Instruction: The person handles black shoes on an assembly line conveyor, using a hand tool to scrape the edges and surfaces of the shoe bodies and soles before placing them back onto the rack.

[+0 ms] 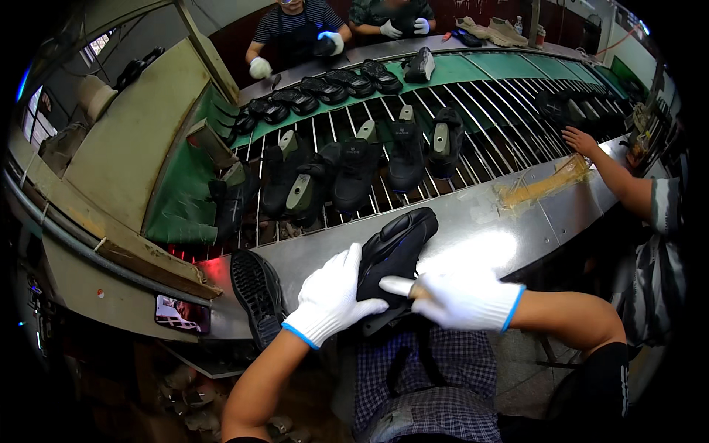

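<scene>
A black shoe (399, 240) is tilted over the near edge of the metal bench, toe pointing away from me. My left hand (332, 292), in a white knit glove with a blue cuff, is closed round its left side, thumb low on the shoe. My right hand (465, 297), gloved alike, comes from the right with one finger stretched against the shoe's upper. Its other fingers are blurred and partly hidden, so whether they hold anything is unclear. Left of my left hand, a black shoe sole (258, 295) rests with its tread showing.
Black shoes on lasts (354, 173) stand on a metal rod conveyor (473, 148). Several black soles (325, 90) line the green strip beyond. A phone (182, 314) lies at the bench's left end. Two people work opposite; a co-worker's bare hand (580, 140) reaches in from the right.
</scene>
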`<state>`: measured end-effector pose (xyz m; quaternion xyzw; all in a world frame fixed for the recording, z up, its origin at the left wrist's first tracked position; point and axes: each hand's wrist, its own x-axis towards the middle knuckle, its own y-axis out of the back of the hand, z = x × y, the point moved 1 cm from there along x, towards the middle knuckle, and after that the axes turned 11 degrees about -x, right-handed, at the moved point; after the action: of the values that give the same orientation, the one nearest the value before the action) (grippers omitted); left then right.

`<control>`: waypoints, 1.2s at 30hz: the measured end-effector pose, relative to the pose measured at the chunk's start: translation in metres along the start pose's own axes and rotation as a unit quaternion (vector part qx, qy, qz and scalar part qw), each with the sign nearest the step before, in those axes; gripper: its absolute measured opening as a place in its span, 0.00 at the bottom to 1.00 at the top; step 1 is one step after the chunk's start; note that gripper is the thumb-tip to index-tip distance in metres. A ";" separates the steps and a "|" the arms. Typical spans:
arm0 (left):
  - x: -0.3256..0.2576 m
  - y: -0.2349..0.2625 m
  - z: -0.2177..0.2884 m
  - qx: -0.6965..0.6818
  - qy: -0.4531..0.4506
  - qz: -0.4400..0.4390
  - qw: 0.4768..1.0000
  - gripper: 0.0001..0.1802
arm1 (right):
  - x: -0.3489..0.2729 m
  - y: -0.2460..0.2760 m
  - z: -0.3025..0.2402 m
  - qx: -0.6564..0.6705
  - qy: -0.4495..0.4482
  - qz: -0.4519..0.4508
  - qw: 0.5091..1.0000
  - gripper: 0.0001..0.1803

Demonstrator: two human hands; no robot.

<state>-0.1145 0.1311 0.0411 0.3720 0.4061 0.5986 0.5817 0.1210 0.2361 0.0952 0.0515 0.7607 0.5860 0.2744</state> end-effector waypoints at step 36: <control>-0.059 -0.064 -0.011 -0.143 0.101 0.268 0.947 0.78 | 0.014 -0.015 -0.042 0.081 0.065 0.139 0.985 0.17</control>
<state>-0.0964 0.0710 -0.0206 0.3176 0.2584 0.8188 0.4024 0.0924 0.2009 0.0831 0.1408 0.8075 0.5567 0.1350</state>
